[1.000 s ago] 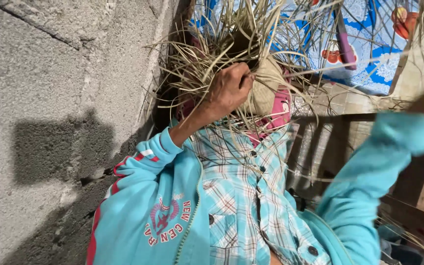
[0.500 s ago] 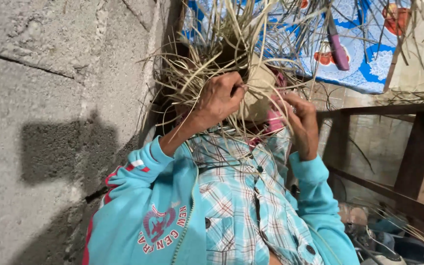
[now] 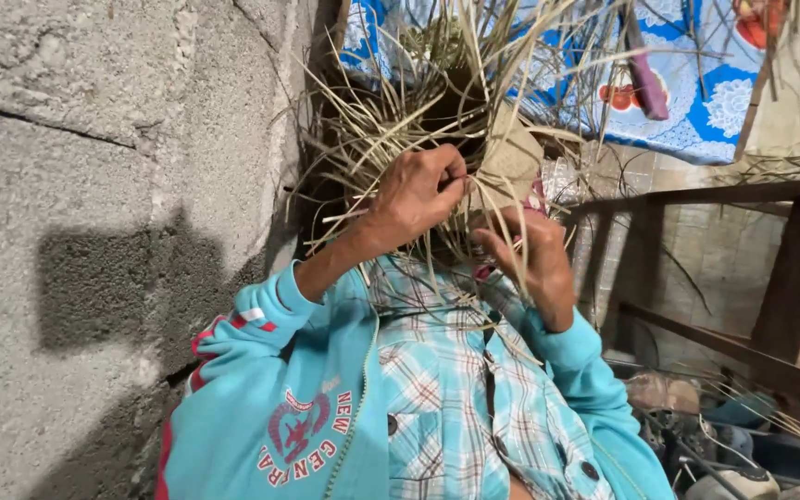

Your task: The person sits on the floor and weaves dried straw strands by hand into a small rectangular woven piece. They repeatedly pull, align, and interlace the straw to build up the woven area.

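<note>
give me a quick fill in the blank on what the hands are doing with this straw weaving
1. Both hands work on a half-woven piece made of dry ____ strips.
2. The left hand pinches strips, and its sleeve is ____ in colour.
3. The right hand sits ____ than the left hand in the picture.
4. To the left of the weaving stands a grey ____ wall.

Missing words: straw; turquoise; lower; block

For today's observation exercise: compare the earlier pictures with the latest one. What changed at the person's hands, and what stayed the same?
The right hand swung in from far out at the side and now grips the straw strands. The left hand kept its pinch on the woven piece. The block wall is unchanged.
</note>
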